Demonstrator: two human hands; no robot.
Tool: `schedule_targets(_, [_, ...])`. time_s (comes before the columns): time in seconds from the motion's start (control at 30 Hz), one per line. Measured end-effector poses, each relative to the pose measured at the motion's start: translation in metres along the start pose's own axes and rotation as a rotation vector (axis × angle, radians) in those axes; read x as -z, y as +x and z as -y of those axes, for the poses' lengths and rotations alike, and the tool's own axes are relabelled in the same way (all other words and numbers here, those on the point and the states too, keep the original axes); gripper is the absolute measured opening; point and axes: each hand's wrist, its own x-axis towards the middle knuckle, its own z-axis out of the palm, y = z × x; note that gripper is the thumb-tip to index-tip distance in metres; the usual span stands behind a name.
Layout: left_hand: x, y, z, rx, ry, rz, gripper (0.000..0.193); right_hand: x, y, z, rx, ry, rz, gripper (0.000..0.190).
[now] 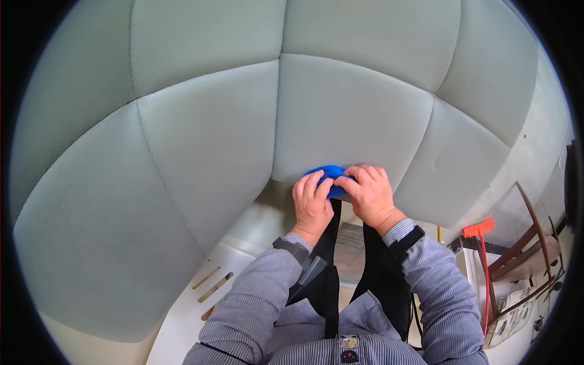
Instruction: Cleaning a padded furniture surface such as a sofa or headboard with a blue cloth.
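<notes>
Both of my hands grip a bright blue cloth, bunched between them close to the lower edge of a grey-green padded wall panel. My left hand has its fingers curled over the cloth's left side. On the right side, the thumb and fingers of my right hand press into it. The cloth's far edge lies against or just in front of the panel; contact is hard to tell. My palms hide part of the cloth.
A white slotted plastic seat is at lower left. To the right, a red-handled brush or squeegee leans near an overturned brown chair. A box or bundle bearing print lies on the floor there. More padded panels curve round the left.
</notes>
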Motion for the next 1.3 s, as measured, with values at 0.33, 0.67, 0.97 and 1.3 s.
schedule_targets(0.33, [-0.013, 0.185, -0.042, -0.429, 0.007, -0.182, 0.049, 0.092, 0.077, -0.080, 0.017, -0.203, -0.380, 0.035])
schedule_targets(0.67, [-0.026, 0.132, -0.065, -0.373, 0.009, -0.025, 0.050, 0.075, 0.014, -0.077, -0.223, -0.092, -0.359, 0.040])
schedule_targets(0.97, [-0.020, 0.005, -0.047, -0.322, -0.038, 0.280, 0.042, 0.026, -0.092, -0.024, -0.351, -0.019, -0.114, 0.035])
schedule_targets(1.3, [0.034, 0.067, 0.022, -0.188, 0.153, 0.095, 0.045, 0.011, 0.046, -0.015, 0.016, -0.052, -0.212, 0.034])
